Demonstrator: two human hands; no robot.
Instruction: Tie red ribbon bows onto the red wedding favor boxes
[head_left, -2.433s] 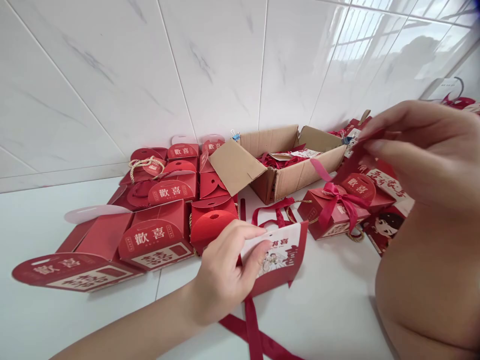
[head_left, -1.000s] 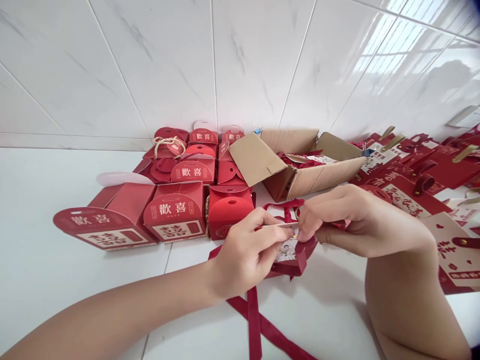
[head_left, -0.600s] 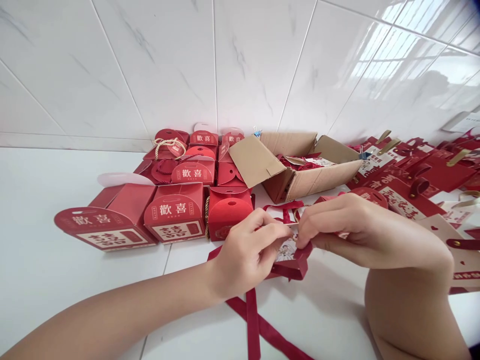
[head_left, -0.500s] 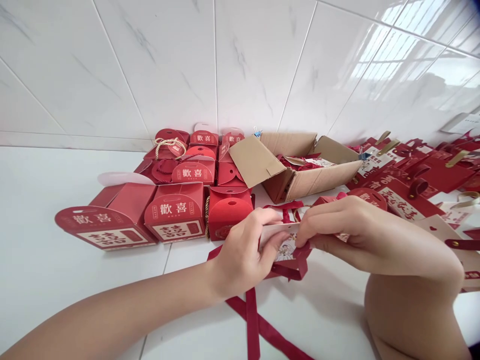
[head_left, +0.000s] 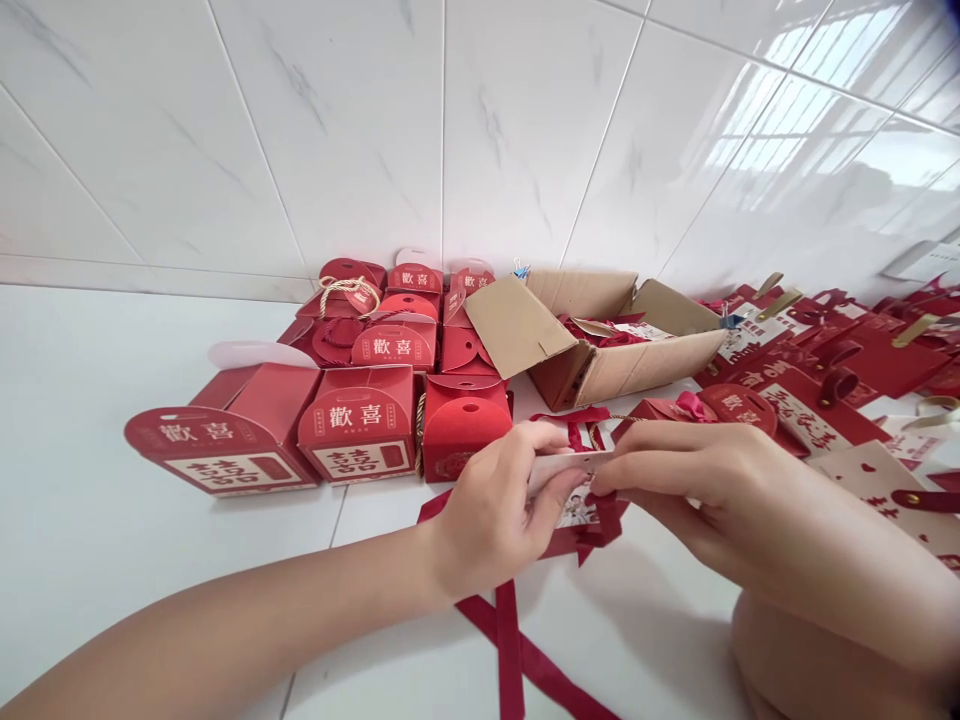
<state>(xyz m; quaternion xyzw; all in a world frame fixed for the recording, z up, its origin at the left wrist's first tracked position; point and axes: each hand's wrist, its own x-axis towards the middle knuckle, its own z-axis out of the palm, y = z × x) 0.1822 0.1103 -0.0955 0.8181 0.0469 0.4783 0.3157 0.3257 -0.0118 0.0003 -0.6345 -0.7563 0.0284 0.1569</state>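
Observation:
My left hand [head_left: 501, 510] is closed around the upper edge of a small white-and-red paper gift bag [head_left: 579, 508], thumb on its front. A small picture is printed on that front, partly hidden by my fingers. My right hand [head_left: 675, 475] pinches a dark red ribbon [head_left: 609, 510] at the bag's right top edge, and its fingertips are partly hidden. Ribbon also shows behind the top edge. Two long ribbon strips lie crossed on the white surface below the left hand.
Several red gift boxes [head_left: 360, 425] stand in rows to the left. Behind my hands is an open cardboard box [head_left: 649, 365] holding red and white paper pieces. Many red bags [head_left: 814, 400] with straps crowd the right side. A white tiled wall [head_left: 360, 120] rises behind.
My right hand has shifted slightly down, its forearm now lower. The ribbon loop at the bag's front has pulled smaller and flatter. My left hand keeps its hold while the view has shifted slightly.

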